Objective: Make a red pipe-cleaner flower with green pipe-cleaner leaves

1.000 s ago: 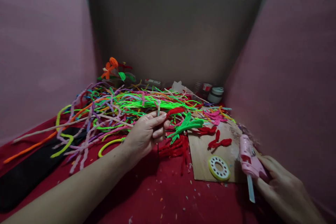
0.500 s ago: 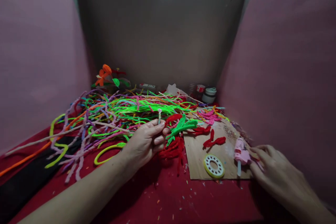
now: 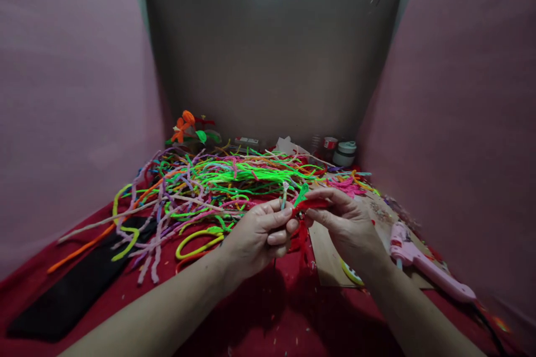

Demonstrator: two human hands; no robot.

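Two hands [image 3: 259, 234] [image 3: 354, 228] on one red strip [image 3: 312, 204], one glue gun [image 3: 431, 271]

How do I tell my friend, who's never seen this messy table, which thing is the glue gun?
Start at the red cloth and go right, to the brown board partly behind the right hand. Just right of that forearm lies the glue gun. Unlike the thin fuzzy sticks, it's chunky and pale pink with a long handle.
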